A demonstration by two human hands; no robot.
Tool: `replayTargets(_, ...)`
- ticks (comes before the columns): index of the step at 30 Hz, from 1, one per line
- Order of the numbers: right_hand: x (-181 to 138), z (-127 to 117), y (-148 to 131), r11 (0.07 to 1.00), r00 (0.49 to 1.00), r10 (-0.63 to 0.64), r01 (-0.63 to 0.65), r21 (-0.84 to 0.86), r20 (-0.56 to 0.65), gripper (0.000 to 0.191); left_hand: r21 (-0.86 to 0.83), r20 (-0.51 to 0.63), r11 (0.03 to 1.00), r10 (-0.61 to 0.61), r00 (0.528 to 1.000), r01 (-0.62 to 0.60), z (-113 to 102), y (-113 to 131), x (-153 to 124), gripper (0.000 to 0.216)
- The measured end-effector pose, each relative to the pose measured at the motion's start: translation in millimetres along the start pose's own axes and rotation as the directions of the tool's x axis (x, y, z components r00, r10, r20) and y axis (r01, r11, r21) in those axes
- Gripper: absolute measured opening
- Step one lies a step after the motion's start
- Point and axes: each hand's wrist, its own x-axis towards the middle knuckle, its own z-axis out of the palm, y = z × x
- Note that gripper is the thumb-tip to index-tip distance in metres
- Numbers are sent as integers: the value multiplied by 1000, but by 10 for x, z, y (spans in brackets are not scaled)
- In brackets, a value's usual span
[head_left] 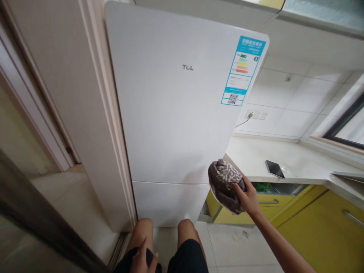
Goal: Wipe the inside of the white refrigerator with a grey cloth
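Note:
A bunched, dark grey-brown cloth (pixel 226 185) with a pale scroll pattern is gripped in my right hand (pixel 248 195), thumb on top. The cloth is held up near the lower right edge of a white refrigerator (pixel 170 125); whether it touches the door I cannot tell. Low in the view, my left hand (pixel 143 262) is over my thigh, fingers apart and partly cut off by the frame's bottom edge. I see nothing held in it. The refrigerator's upper and lower doors are closed, and a blue-and-white energy label (pixel 241 72) is stuck on the upper one.
Right of the refrigerator runs a white countertop (pixel 250 151) with a dark phone-like device (pixel 275 168) on it. Below are yellow cabinets (pixel 321 227) and a partly open drawer (pixel 273 199). A plug (pixel 250 115) sits in the wall socket. A door frame (pixel 99 113) stands close on the left.

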Motion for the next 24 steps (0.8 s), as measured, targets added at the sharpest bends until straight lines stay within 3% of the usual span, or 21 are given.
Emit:
replayTargets(3,-285,181,-436,995,1000,4,-3,101,-8,55,-307,41,947,117,992,-99,154,786,-70,71)
replayTargets(7,-539,451,-921,977,999,-23,15,213,34,52,-618,82,755,338,938,-219,114,1641,-123,90)
replayTargets(11,-731,704,-1255,951,981,-101,46,304,166,51,-826,170,550,451,876,-123,-150,2092,-217,110)
replayTargets(13,-846,835,-1391,936,955,-181,94,340,233,49,-904,159,421,503,849,-80,-263,2201,-292,118)
replayTargets(15,-983,976,-1531,910,910,-277,146,388,308,49,-934,119,348,511,851,-78,-334,2219,-352,123)
replayTargets(17,-1125,1115,-1686,861,823,-409,206,464,394,57,-907,89,409,407,909,-94,-377,2130,-370,122)
replayTargets(19,-1234,1231,-1852,798,679,-557,279,534,478,64,-857,34,508,225,974,-88,-419,1949,-341,111)
replayTargets(21,-1269,1314,-2019,739,498,-666,341,581,555,69,-842,-50,536,46,998,-67,-477,1725,-285,99)
replayTargets(24,-1162,1402,-2253,665,203,-739,372,647,642,80,-895,-125,446,-189,974,-28,-591,1413,-222,94)
